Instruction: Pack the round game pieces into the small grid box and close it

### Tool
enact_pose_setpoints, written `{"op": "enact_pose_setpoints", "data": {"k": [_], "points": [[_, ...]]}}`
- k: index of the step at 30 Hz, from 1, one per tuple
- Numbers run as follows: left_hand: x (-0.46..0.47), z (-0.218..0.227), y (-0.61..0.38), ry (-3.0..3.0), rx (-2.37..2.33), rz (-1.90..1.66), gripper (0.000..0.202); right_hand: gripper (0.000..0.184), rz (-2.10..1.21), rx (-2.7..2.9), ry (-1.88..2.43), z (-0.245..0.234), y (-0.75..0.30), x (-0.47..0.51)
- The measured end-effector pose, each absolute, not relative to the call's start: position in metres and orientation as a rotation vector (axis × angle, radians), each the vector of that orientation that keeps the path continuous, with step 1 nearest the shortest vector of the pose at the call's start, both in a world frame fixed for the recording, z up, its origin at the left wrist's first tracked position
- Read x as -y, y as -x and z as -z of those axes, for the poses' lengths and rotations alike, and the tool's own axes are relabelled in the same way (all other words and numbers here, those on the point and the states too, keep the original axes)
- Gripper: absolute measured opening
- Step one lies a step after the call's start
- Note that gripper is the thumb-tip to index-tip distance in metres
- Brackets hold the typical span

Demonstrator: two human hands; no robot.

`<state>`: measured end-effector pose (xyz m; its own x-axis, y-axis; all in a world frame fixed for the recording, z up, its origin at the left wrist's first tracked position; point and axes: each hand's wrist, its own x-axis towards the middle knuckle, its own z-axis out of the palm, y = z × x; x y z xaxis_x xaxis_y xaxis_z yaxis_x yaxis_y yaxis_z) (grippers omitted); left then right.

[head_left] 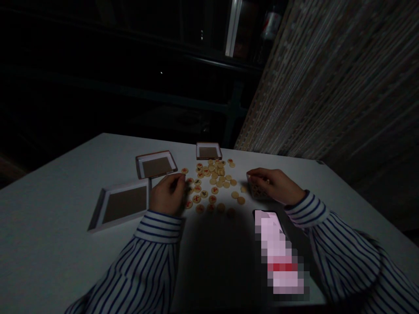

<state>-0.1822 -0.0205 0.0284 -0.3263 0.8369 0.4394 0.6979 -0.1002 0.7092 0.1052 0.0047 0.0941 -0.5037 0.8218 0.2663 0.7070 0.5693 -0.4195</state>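
Round wooden Chinese chess pieces point(212, 199) with red or dark characters lie loosely spread on the white table point(209, 270); several are face down, and a few are heaped toward the back. At the left edge of the spread rests my left hand point(168, 192), its fingers curled closed; whatever they hold, if anything, is hidden. My right hand point(277, 184) bends over a small box point(258, 191) that has pieces in it. Its fingers are drawn together at the box's rim and partly cover it, so what they grip cannot be made out.
A white-walled tray point(95, 209) and a brown-edged box part point(140, 168) lie to the left. Another shallow box part point(208, 144) stands at the back. A lit phone point(278, 248) lies below my right hand. A string curtain point(294, 87) hangs behind the table.
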Motion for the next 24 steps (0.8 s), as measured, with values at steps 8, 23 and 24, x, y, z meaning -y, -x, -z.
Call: {"op": "enact_pose_setpoints", "data": {"k": [8, 23, 24], "points": [[0.021, -0.028, 0.185, -1.727, -2.058, -1.352, 0.035, 0.029, -0.332, 2.41, 1.246, -0.093, -0.099, -0.005], [0.02, -0.028, 0.185, -1.638, -2.034, -1.345, 0.035, 0.033, -0.256, 2.597, 1.298, -0.09, -0.086, -0.001], [0.02, -0.028, 0.185, -1.63, -2.042, -1.339, 0.035, 0.033, -0.23, 2.631, 1.27, -0.089, -0.083, 0.001]]}}
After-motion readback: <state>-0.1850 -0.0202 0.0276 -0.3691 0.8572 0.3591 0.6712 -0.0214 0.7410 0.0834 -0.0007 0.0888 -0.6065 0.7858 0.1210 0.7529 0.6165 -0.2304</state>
